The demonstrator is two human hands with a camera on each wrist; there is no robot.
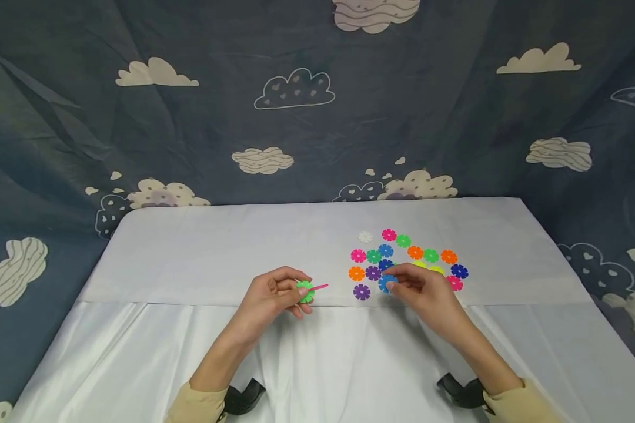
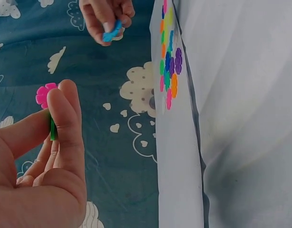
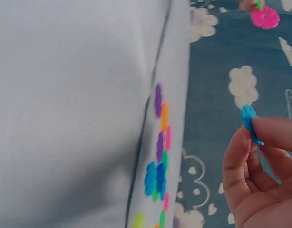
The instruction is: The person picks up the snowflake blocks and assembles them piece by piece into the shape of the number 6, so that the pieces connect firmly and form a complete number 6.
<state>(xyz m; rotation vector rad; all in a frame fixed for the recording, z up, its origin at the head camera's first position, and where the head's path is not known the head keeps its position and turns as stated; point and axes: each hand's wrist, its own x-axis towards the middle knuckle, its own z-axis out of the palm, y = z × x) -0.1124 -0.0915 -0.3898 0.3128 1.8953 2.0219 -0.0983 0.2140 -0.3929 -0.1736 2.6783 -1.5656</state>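
Note:
My left hand [image 1: 275, 295] pinches a green flower-shaped disc [image 1: 305, 292] between thumb and fingers. A pink flower-shaped disc [image 2: 45, 95] is joined to the green one, standing crosswise to it; from the head it shows almost edge-on. Between thumb and index finger my right hand [image 1: 425, 294] pinches a light blue flower-shaped disc [image 3: 249, 121], held up above the table. The two hands are apart. Below and beyond the right hand lie several loose flower discs, among them a purple disc [image 1: 361, 292] and an orange disc [image 1: 356, 274]; the hand partly covers some of them.
A white cloth covers the table [image 1: 201, 252], with a fold edge crossing it near the hands. Further loose discs, such as a white disc [image 1: 365, 237] and a dark blue disc [image 1: 459, 271], lie right of centre. Behind hangs a dark curtain [image 1: 217, 129] with cloud prints.

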